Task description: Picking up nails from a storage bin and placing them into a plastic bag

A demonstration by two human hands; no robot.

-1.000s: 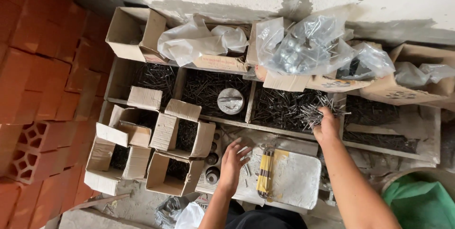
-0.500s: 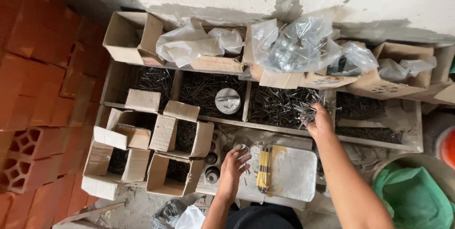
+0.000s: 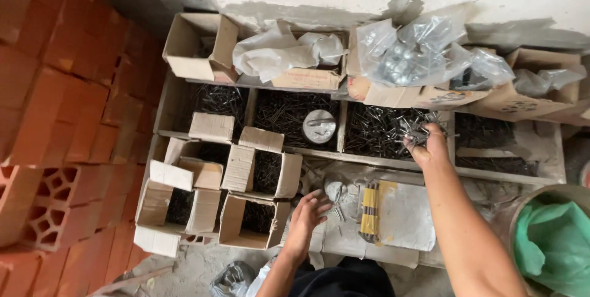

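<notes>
Right hand (image 3: 426, 144) is lifting a bunch of nails (image 3: 413, 130) higher | cardboard boxes (image 3: 253, 174) are crowding nearby | left hand (image 3: 307, 212) is resting spread beside scale (image 3: 396, 214)

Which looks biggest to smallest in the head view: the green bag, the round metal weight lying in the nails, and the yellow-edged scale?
1. Green bag, though cut off by the frame and nearer the camera, so unsure.
2. Yellow-edged scale.
3. Round metal weight, clearly smallest.

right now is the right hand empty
No, the right hand grips a bunch of dark nails over the wooden tray, while the left hand rests lower, holding nothing.
</notes>
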